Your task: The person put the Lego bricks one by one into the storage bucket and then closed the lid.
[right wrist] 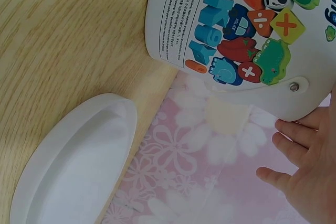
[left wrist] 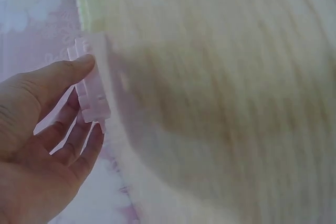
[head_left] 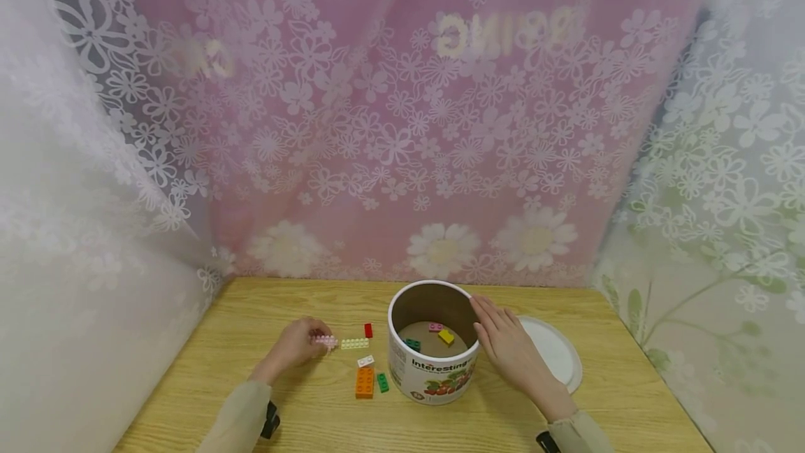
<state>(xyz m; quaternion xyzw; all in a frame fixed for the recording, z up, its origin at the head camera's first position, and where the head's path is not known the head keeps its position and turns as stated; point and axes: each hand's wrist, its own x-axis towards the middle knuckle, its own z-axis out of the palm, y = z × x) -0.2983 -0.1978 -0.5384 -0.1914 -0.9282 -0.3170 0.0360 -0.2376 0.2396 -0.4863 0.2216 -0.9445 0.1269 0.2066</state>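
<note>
While the left hand (head_left: 292, 347) pinched a long pink brick (head_left: 326, 342) between its thumb and fingers, the right hand (head_left: 508, 342) rested on the right side of the white bucket (head_left: 402, 369), touching its rim. The right hand's fingers were extended and slightly apart; its thumb could not be made out clearly. The pink brick was on the left of the scene, just left of a pale yellow brick (head_left: 355, 344); whether the two touched could not be told.

A red brick (head_left: 368, 331) lay on the far side of the pale yellow one. Nearer stood a white brick (head_left: 365, 361), at the far end of an orange brick (head_left: 365, 384), with a green brick (head_left: 383, 382) just to the right of the orange. Inside the upright bucket lay a dark green brick (head_left: 412, 344), a small pink brick (head_left: 436, 327) and a yellow brick (head_left: 446, 336). Right of the bucket, a white lid (head_left: 556, 351) lay on the wooden table (head_left: 314, 425), partly hidden by the right arm.
</note>
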